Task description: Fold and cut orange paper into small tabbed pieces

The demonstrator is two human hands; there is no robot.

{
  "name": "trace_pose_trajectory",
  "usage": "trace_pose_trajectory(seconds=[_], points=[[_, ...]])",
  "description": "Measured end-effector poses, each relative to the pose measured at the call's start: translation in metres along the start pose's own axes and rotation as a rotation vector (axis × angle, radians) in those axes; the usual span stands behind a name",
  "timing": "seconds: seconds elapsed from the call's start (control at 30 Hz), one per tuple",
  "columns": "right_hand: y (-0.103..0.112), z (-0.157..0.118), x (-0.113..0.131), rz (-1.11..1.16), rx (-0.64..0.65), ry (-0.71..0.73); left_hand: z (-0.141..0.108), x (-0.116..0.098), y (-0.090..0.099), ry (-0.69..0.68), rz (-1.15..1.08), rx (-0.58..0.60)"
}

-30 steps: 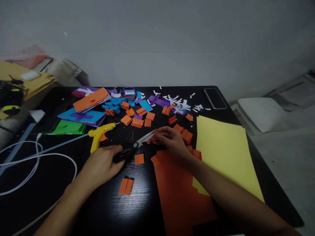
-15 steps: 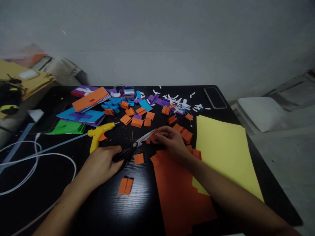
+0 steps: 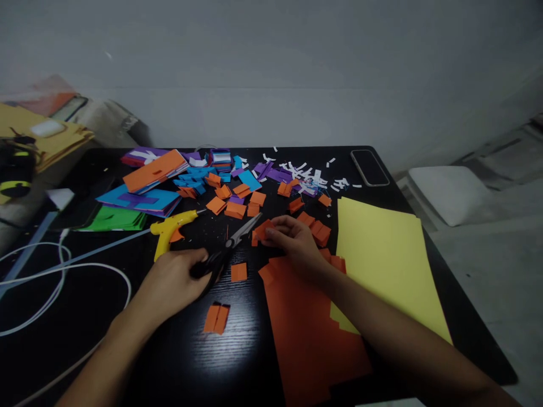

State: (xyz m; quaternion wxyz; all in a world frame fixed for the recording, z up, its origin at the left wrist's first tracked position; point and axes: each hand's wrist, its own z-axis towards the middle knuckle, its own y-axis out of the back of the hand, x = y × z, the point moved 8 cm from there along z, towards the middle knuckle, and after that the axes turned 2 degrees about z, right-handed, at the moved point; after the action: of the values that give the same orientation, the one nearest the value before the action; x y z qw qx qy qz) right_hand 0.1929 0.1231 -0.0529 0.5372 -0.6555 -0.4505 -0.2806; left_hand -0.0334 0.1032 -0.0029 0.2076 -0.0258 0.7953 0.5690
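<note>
My left hand is closed around the black handles of a pair of scissors, whose blades point up and to the right. Between the thumb and fingers of my right hand is a small orange paper piece, just right of the blade tips and apart from them. An orange paper square lies below the scissors. Closer to me rests a folded orange paper piece. Under my right forearm lie orange sheets, partly hidden by the arm.
Yellow sheets lie on the right, with a phone behind them. A yellow glue gun and white cable are on the left. Toward the back are folded coloured papers, small orange pieces and white scraps.
The scissors have drawn back down and left, away from the orange piece in my right hand. That piece now shows more of itself, clear of the blades.
</note>
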Motion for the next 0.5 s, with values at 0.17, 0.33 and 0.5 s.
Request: trace_pose_trajectory(seconds=[0.17,0.33,0.5], points=[[-0.0002,0.002,-0.0006,-0.004,0.023,0.007,-0.0011,-0.0073,0.0003,-0.042,-0.005,-0.013],[-0.0016,0.002,-0.0003,-0.016,0.047,0.014,0.0005,-0.0069,0.0,-0.05,0.078,-0.04],[-0.004,0.0015,-0.0005,-0.025,0.067,0.009,0.002,-0.0068,-0.0059,-0.043,0.132,-0.01]])
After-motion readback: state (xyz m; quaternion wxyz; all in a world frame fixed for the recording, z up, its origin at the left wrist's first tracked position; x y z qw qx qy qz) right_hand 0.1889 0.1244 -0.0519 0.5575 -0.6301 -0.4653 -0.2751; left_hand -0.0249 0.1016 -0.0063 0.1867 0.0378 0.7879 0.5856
